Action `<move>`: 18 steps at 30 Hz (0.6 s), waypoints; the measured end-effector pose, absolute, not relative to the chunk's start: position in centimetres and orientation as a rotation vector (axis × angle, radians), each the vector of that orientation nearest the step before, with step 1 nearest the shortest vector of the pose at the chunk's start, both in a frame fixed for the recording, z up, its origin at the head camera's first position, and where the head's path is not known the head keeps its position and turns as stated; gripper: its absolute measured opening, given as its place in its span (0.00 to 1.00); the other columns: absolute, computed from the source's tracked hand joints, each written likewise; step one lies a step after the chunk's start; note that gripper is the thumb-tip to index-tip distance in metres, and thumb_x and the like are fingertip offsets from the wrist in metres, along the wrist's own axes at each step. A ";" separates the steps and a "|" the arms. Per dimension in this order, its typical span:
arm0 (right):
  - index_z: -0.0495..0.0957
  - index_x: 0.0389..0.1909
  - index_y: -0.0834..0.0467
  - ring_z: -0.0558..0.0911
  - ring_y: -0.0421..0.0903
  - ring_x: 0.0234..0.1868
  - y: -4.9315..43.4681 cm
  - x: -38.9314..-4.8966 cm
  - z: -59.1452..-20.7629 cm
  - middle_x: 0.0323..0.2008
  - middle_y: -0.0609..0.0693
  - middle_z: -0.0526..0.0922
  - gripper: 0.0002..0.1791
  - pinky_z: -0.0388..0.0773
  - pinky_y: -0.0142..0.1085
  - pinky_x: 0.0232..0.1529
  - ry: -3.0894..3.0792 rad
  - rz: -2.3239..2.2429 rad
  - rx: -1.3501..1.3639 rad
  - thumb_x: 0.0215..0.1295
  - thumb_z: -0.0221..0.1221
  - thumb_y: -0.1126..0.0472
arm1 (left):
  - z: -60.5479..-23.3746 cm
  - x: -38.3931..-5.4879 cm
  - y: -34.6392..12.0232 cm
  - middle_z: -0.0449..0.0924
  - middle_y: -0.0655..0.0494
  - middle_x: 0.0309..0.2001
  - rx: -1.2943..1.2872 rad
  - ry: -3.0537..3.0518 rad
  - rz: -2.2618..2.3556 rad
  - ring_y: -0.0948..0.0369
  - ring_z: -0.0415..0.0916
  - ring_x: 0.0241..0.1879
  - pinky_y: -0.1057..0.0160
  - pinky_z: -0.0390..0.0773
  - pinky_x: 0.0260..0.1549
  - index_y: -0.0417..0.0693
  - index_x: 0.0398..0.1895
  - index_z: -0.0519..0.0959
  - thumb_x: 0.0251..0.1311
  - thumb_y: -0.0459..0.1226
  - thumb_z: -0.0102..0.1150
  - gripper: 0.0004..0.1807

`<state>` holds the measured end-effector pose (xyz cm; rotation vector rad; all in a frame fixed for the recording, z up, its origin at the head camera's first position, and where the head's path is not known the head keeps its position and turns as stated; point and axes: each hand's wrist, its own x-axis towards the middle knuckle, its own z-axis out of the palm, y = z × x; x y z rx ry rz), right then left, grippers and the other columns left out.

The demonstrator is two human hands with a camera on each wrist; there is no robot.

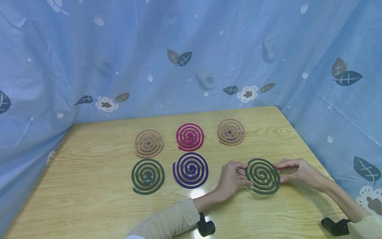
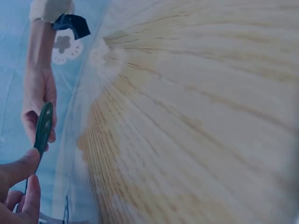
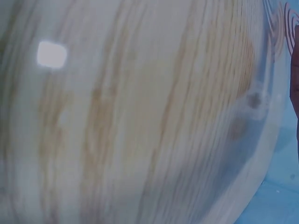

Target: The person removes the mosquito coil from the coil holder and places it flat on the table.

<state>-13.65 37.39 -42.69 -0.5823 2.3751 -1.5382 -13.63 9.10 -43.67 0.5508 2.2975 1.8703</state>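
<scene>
A dark green mosquito coil (image 1: 262,172) is held tilted above the right part of the table, between both hands. My left hand (image 1: 230,179) pinches its left rim between thumb and fingers. At the opposite rim, my right hand (image 1: 302,172) grips it with thumb and fingertips. Seen almost edge-on in the left wrist view, the coil (image 2: 44,125) stands between the left hand (image 2: 18,184) and the right hand (image 2: 39,95). Only a sliver of the right hand (image 3: 295,84) enters the right wrist view.
Left of my hands lie a purple coil (image 1: 191,162) and another green coil (image 1: 148,176). Behind them are a magenta coil (image 1: 190,136) and two brown coils, one left (image 1: 155,143) and one right (image 1: 237,132). A blue patterned curtain (image 1: 134,59) surrounds the wooden table (image 1: 89,199).
</scene>
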 end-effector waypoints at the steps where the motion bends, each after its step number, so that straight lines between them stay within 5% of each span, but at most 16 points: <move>1: 0.76 0.53 0.72 0.78 0.32 0.50 37.5 -13.6 -42.7 0.48 0.47 0.83 0.23 0.77 0.23 0.49 2.391 -1.531 -0.575 0.53 0.66 0.73 | -43.7 -13.7 9.2 0.76 0.52 0.36 0.562 2.301 1.866 0.63 0.80 0.31 0.78 0.81 0.30 0.31 0.46 0.81 0.31 0.21 0.76 0.29; 18: 0.76 0.51 0.75 0.78 0.30 0.49 38.8 -12.7 -42.3 0.47 0.40 0.83 0.21 0.79 0.24 0.47 2.405 -1.501 -0.469 0.55 0.65 0.73 | -43.9 -13.7 10.3 0.75 0.55 0.33 0.659 2.372 1.756 0.72 0.73 0.30 0.80 0.78 0.31 0.32 0.47 0.81 0.34 0.25 0.77 0.29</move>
